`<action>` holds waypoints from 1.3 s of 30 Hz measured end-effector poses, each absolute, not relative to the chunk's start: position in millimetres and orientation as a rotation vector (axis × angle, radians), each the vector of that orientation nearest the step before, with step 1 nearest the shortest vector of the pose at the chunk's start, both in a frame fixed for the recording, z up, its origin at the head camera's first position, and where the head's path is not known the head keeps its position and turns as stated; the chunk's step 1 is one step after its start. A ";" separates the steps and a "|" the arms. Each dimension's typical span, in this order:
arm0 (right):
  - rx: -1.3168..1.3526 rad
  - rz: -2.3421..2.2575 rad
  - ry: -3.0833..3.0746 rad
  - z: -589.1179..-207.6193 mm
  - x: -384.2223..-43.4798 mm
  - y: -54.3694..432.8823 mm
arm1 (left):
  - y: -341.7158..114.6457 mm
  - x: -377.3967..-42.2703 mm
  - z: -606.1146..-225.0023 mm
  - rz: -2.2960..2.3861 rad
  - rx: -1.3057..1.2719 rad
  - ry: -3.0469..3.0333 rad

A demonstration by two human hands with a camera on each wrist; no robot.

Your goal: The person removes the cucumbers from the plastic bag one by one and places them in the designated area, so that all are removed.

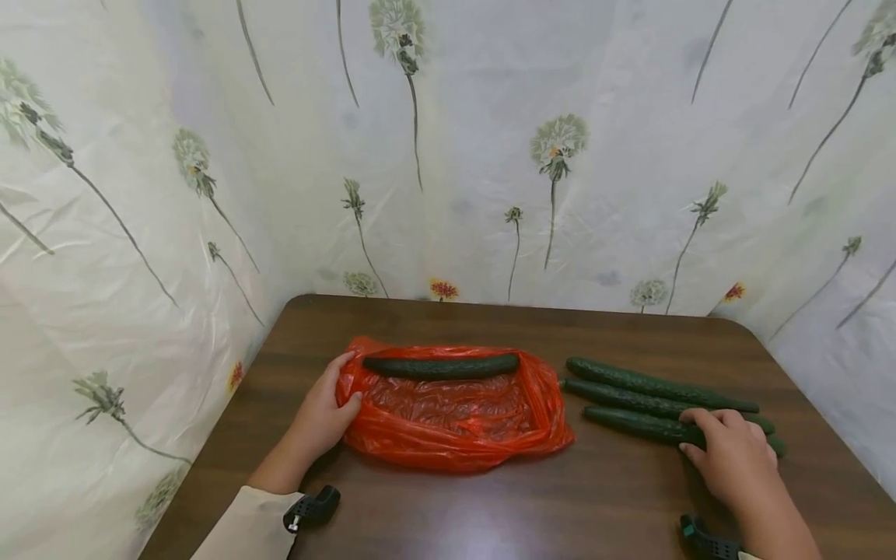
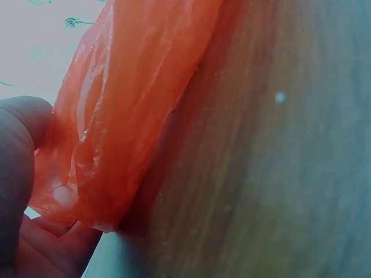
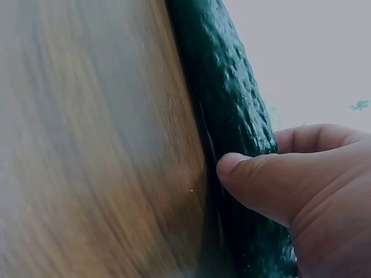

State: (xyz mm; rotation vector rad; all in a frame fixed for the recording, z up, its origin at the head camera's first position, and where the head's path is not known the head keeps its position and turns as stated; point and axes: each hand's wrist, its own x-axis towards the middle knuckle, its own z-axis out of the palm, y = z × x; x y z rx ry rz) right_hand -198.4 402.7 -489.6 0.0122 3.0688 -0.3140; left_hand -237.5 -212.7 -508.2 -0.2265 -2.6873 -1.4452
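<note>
A red plastic bag (image 1: 455,459) lies with its mouth spread wide, and one cucumber (image 1: 441,368) rests along its far inner side. My left hand (image 1: 325,408) holds the bag's left rim, thumb inside; in the left wrist view the thin red plastic (image 2: 145,87) runs between thumb and fingers. On the right, three cucumbers lie side by side on the table. My right hand (image 1: 735,455) grips the nearest cucumber (image 1: 630,422) near its right end. In the right wrist view the thumb presses on this bumpy dark green cucumber (image 3: 226,75), with the other fingers partly hidden behind it.
The middle cucumber (image 1: 623,396) and the far cucumber (image 1: 651,381) lie right beside the gripped one. Everything stands on a brown wooden table (image 1: 490,513) with rounded far corners. A pale curtain (image 1: 476,155) with dandelion prints hangs behind and to the sides.
</note>
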 end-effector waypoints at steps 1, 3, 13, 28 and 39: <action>0.012 -0.317 3.069 -489.4 -199.3 402.3 | -212.7 -238.3 -508.0 -1.446 -0.227 -2.682; 0.021 -0.321 3.060 -488.6 -200.7 400.8 | -212.9 -239.2 -508.0 -1.447 -0.224 -2.678; 0.060 -0.295 3.029 -485.9 -203.2 391.7 | -212.5 -237.6 -507.5 -1.450 -0.193 -2.700; -0.072 -0.404 3.155 -488.7 -200.4 382.3 | -213.0 -239.2 -509.6 -1.437 -0.199 -2.708; -0.199 -0.540 3.234 -472.6 -200.7 363.9 | -212.3 -239.0 -509.0 -1.456 -0.200 -2.687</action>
